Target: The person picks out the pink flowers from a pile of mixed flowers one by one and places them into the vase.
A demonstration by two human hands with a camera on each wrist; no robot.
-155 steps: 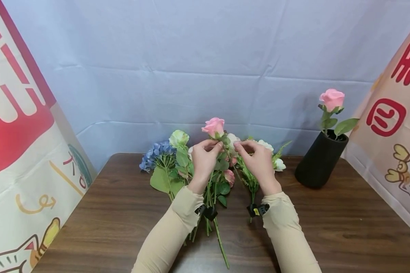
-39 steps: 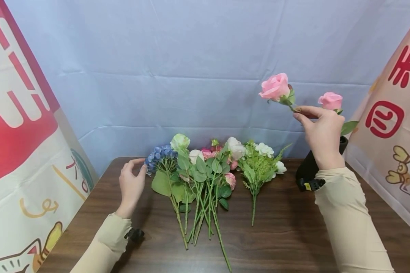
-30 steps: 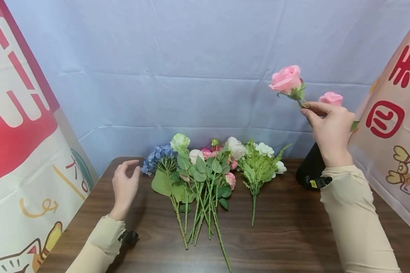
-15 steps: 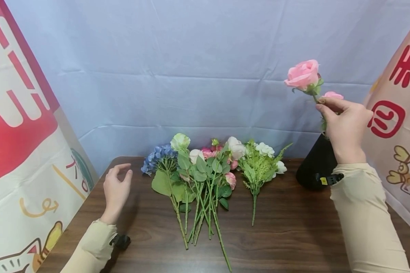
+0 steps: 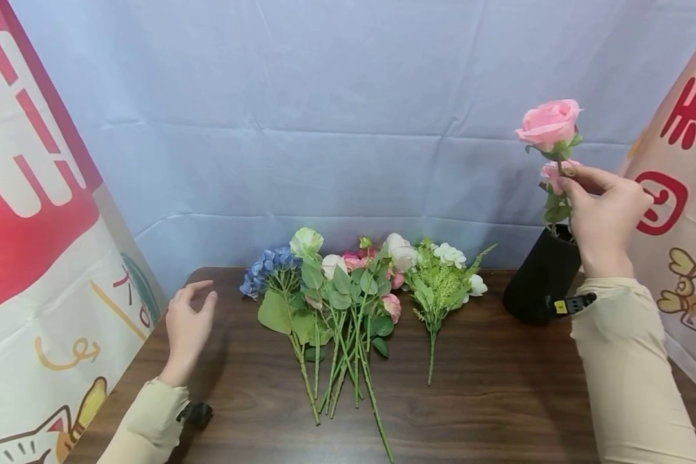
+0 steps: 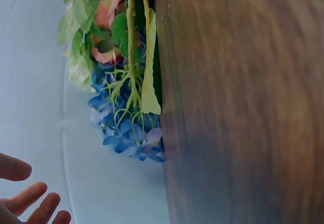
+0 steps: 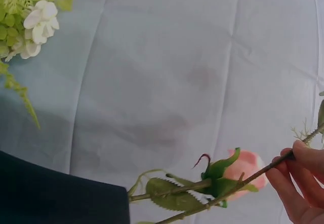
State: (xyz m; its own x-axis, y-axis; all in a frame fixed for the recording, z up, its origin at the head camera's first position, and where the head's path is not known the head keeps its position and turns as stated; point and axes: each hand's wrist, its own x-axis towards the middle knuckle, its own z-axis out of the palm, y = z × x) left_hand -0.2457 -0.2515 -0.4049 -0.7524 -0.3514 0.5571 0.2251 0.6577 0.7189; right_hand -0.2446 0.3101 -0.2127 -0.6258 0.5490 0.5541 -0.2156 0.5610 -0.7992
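Note:
High at the right, my right hand (image 5: 606, 216) pinches the stem of a pink rose (image 5: 550, 124) just below its bloom. This rose stands nearly upright over a black vase (image 5: 538, 277). A second pink rose (image 5: 551, 174) sits in that vase, partly hidden behind my fingers. In the right wrist view the held rose's stem (image 7: 228, 193) slants down past the second bloom (image 7: 245, 171) towards the vase mouth (image 7: 124, 204); its lower end is out of frame. My left hand (image 5: 187, 332) hovers empty at the table's left, fingers loosely bent, beside a blue hydrangea (image 5: 271, 267).
Several loose flowers lie mid-table, among them a pale green bloom (image 5: 306, 241), a white one (image 5: 400, 251) and a pink one (image 5: 391, 306), stems pointing forward. A white-flowered green spray (image 5: 432, 290) lies to their right. A pale blue cloth (image 5: 348, 129) hangs behind the wooden table (image 5: 475, 412).
The pink rose was lifted from the pile; my right hand has carried it rightward to above the vase, turning it more upright. My left hand has drawn away leftward from the hydrangea.

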